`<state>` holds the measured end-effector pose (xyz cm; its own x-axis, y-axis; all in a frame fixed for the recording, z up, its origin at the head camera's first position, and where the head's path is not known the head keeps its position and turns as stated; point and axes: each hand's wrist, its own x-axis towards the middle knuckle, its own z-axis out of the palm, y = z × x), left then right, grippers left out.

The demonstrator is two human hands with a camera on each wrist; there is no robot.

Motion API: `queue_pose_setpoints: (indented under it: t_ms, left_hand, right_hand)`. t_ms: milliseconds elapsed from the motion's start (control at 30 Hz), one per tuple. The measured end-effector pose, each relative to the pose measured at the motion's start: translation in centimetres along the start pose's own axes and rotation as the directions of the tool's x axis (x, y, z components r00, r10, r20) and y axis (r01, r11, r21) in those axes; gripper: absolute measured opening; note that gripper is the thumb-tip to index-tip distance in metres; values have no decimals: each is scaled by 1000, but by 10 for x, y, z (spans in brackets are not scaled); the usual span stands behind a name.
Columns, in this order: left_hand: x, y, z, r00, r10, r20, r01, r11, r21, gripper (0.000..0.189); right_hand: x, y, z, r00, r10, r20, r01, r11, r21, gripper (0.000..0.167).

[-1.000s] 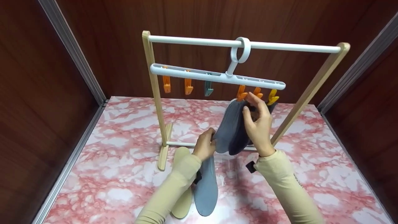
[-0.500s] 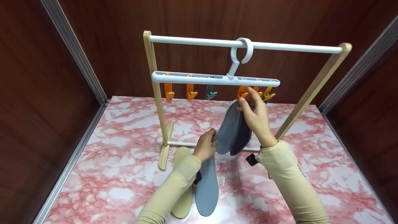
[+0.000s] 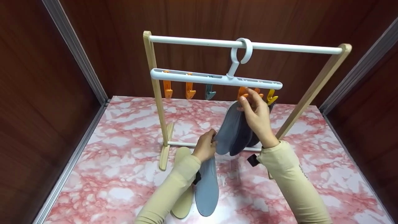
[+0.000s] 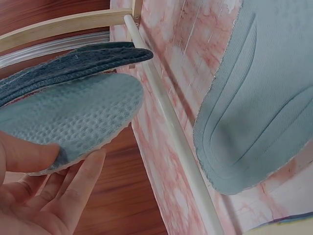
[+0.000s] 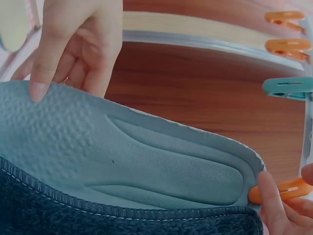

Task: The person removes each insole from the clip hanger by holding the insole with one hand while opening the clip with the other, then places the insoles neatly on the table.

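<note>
My left hand [image 3: 205, 145] pinches the lower end of a grey-blue insole [image 3: 228, 127], thumb on its dimpled face in the left wrist view. At the insole's upper heel end, my right hand [image 3: 258, 116] holds the edge between thumb and fingers, beside an orange clip [image 5: 281, 191] that meets the heel in the right wrist view. A dark navy fuzzy insole [image 3: 242, 137] hangs just behind, partly covered by the grey-blue one. The white clip hanger [image 3: 192, 76] is above the hands. How firmly the clip bites the insole is hidden by my fingers.
A second grey-blue insole [image 3: 207, 193] and a beige insole [image 3: 182, 205] lie on the marbled table [image 3: 118, 174]. The rack's white rod [image 3: 199, 41] carries the hanger. Two orange clips and a teal clip [image 3: 210, 92] hang at left, a yellow clip [image 3: 271, 96] at right.
My right hand has moved slightly left and closed on the insole's heel by the orange clip. The hanger has tilted and swung a little. My left hand stays almost still.
</note>
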<state>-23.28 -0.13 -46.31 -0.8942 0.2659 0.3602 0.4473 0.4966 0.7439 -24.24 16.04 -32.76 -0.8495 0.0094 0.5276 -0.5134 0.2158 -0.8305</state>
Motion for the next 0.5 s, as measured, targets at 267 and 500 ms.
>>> queue_pose_setpoints:
  t_ms: [267,500]
  left_hand:
    - [-2,0,-3,1000,6,23,-6,1000,-12,11]
    - [-5,1,-6,999,1,47,0,1000,-20,11]
  right_hand:
    - [3,1,2,999,5,-41,-2,997,80,30]
    - [5,0,3,994,29,-107,-15,991,129,30]
